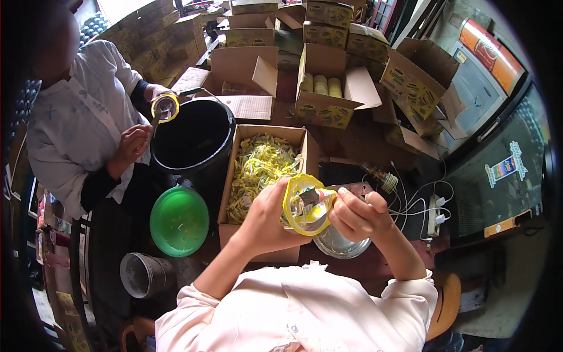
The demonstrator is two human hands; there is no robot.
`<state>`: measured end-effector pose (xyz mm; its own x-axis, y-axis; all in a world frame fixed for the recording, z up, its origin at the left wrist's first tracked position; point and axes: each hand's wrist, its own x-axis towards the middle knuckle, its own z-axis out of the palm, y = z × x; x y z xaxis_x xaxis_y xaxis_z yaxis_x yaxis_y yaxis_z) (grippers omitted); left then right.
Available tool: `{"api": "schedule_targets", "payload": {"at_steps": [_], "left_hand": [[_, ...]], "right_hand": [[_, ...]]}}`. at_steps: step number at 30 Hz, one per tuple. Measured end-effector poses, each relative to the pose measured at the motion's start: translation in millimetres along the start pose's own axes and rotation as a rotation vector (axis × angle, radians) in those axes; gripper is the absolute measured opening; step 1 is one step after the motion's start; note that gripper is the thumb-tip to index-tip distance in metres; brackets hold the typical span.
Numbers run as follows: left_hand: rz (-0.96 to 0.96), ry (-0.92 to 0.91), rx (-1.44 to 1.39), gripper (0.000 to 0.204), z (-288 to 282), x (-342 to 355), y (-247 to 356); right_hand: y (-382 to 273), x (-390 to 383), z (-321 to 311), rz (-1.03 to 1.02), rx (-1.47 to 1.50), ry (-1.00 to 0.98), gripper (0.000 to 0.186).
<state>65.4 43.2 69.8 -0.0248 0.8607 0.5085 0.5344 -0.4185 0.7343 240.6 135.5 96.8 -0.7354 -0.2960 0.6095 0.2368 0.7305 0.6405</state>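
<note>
Open brown cardboard cartons with yellow-green printing [321, 113] stand at the far side, one holding pale cylindrical containers [320, 87]. At left, a co-worker in a pale patterned shirt [88, 117] holds a yellow-rimmed round container [165, 108] over a large black bucket with a wire handle [190, 138]. Just beside that bucket, an open cardboard box [310, 155] is heaped with crumpled yellow, green and clear film-like scraps [264, 158]. Nearer the wearer lie a round bright-green plastic basin [170, 208] with a few small bits in it and a grey cylindrical pail, tipped at an angle [157, 276]. A round, shiny clear-or-metal vessel [342, 247] sits below the right hand [360, 214].

The wearer's left hand [271, 211] is wrapped around a clear round container with a yellow rim [300, 218], held above the near end of the box, mouth facing up toward the head. The right hand is pinched narrow on a small yellow film-like piece [326, 202] at the container's right edge; a dark patch within the mouth is too unclear to name.

The container looks light, smooth and fairly stiff, perhaps slippery and brittle if squeezed, so its side wall seems the best hold. The piece looks thin, soft and easily torn, best pinched at its free end.
</note>
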Motion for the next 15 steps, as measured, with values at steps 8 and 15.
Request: {"api": "schedule_targets", "payload": {"at_steps": [8,15], "left_hand": [[0.169,0.209,0.160,0.061,6.6,-5.5,-19.8],[0.204,0.202,0.102,0.061,6.9,-8.5,-9.6]], "right_hand": [[-0.4,4.1,-2.4,0.050,0.099,0.058,0.015],[-3.6,1.2,-13.2,-0.027,0.018,0.050,0.021]]}}
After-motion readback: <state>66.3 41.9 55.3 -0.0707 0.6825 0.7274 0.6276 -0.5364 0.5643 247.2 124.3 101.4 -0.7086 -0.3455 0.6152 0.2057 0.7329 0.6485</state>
